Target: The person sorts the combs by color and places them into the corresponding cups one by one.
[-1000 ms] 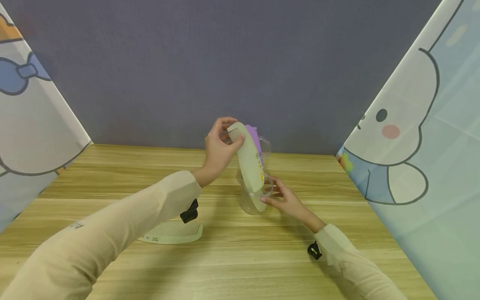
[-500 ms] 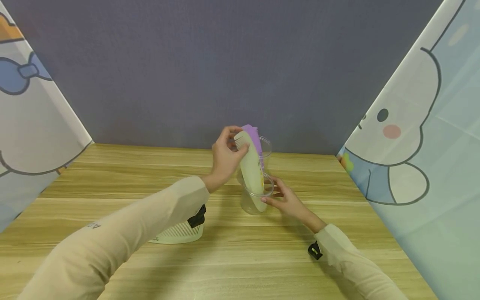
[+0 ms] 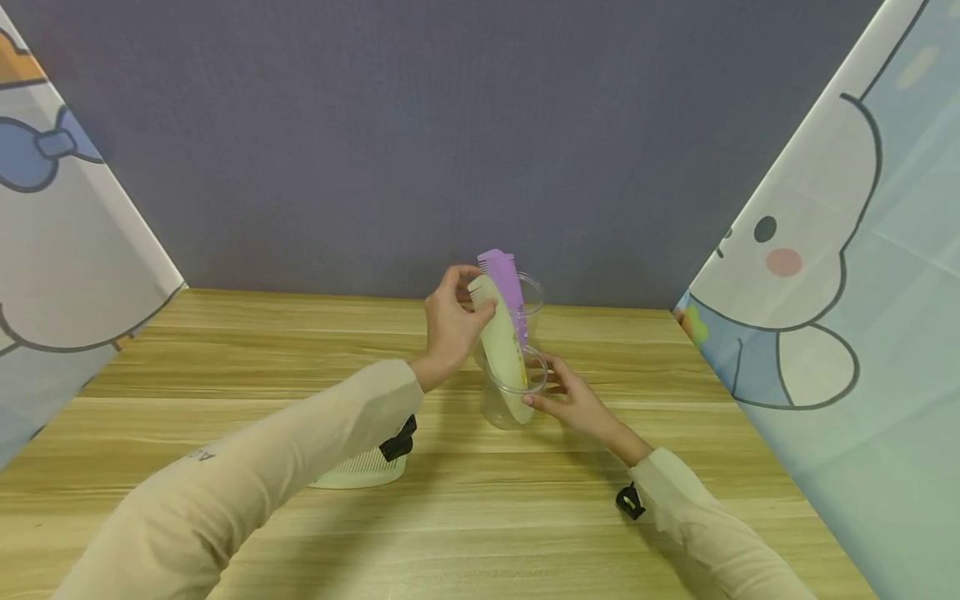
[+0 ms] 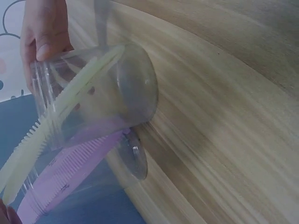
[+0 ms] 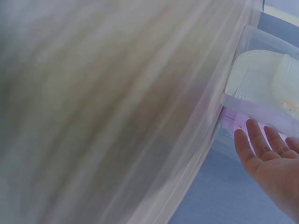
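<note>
While bare table (image 3: 600,517) lies open in front, the left hand (image 3: 450,325) pinches the cream comb (image 3: 501,350), long axis near-upright, lower end inside the clear cup (image 3: 513,400); the right hand (image 3: 573,400), fingers straight, touches the cup's side.

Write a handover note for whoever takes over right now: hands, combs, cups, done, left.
Left hand: pinches the top of the cream comb, whose lower end is already inside the near clear cup.
Right hand: fingers straight, steadying that cup's side.
Purple comb: stands in the far clear cup, just behind.
Third comb: pale, flat on the wooden table, partly under the left sleeve.
Done: purple comb is cupped; cream comb is partly in.
Left: probably release the cream comb, then deal with the flat one.
</note>
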Available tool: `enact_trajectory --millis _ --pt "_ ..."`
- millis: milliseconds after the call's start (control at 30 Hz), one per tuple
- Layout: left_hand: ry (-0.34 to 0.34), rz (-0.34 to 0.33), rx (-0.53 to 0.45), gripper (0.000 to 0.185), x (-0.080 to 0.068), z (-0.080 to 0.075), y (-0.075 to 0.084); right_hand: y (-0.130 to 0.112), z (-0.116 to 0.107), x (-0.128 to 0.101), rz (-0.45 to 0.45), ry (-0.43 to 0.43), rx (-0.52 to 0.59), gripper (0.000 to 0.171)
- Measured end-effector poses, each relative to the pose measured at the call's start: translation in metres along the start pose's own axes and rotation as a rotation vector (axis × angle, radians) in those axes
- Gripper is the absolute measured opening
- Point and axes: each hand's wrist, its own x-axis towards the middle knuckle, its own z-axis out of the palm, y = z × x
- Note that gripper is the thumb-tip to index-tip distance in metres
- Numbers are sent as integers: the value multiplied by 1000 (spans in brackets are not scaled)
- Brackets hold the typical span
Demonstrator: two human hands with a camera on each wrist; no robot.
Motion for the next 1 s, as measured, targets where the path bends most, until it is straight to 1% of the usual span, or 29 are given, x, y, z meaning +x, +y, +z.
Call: enact_trajectory --millis 233,367,433,600,667,733,900,1000 --pt "2 17 64 38 -2 4 -3 0 0 0 6 -5 2 66" --pt "-4 13 93 38 -4 5 -4 -1 0 0 6 -3 -11 65" --pt "-6 16 98 38 -5 6 -6 -5 0 0 6 -3 -15 65" --pt "-11 40 84 39 -6 7 -11 -24 -1 -1 10 -5 4 64" --pt "-17 46 78 40 -7 7 -13 -27 -1 -1 14 -5 14 64" --pt "-27 48 70 40 -7 7 -14 -24 0 -1 21 -4 8 64" --pt "-53 41 58 40 -8 7 -16 -6 1 1 27 3 -18 65" --pt "-68 43 67 41 -8 7 -17 0 1 1 25 6 -8 66"
